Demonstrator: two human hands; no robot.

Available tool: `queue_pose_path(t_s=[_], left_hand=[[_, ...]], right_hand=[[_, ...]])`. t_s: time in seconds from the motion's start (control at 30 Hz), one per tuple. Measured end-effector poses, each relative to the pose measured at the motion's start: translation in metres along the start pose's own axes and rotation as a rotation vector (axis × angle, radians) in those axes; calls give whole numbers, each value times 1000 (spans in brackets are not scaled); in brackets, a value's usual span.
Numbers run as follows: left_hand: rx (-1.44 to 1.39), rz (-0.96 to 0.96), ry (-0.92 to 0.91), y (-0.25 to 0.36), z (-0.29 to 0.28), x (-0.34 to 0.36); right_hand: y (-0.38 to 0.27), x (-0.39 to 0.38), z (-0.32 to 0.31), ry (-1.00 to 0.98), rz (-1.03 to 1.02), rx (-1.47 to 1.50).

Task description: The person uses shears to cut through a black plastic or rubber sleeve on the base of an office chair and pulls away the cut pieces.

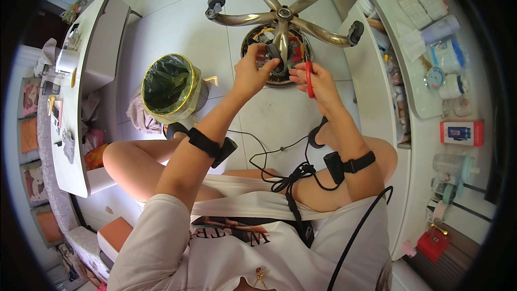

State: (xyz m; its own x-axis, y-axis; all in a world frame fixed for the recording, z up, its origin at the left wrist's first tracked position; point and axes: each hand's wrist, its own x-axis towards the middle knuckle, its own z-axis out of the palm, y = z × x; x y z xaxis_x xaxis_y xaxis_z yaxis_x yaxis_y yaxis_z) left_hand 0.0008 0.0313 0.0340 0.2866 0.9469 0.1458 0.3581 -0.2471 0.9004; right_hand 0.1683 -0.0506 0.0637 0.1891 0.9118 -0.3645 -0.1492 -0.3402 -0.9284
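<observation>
My left hand (250,70) grips a black caster wheel (273,54) at the end of the chair base's near leg. The shiny metal five-legged chair base (299,20) has its other casters in the air around the rim of its star. Beneath it is a round metal-rimmed container (253,32) with red and yellow bits inside, partly hidden. My right hand (316,83) holds a red-handled tool (310,89) just right of the wheel; its tip is too small to make out.
A bin (191,106) with a dark liner stands left on the tiled floor, beside a cloth (142,121). Black cables (266,161) run around my legs. A white desk (97,48) is at left; an open drawer (361,64) and a counter (425,105) holding bottles and boxes line the right.
</observation>
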Motion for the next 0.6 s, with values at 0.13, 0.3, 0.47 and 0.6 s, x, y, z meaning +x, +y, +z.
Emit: queue_pose_path(t_s=[0.13, 0.3, 0.47, 0.6], left_hand=[[7, 106, 65, 7, 0, -1], [-51, -25, -1, 0, 5, 6], [53, 277, -111, -10, -6, 14], [-82, 91, -140, -2, -8, 9]], right_hand=[[-4, -6, 3, -25, 3, -13], [-6, -7, 1, -51, -2, -158], [-9, -14, -1, -77, 42, -161], [-10, -17, -2, -124, 73, -221]])
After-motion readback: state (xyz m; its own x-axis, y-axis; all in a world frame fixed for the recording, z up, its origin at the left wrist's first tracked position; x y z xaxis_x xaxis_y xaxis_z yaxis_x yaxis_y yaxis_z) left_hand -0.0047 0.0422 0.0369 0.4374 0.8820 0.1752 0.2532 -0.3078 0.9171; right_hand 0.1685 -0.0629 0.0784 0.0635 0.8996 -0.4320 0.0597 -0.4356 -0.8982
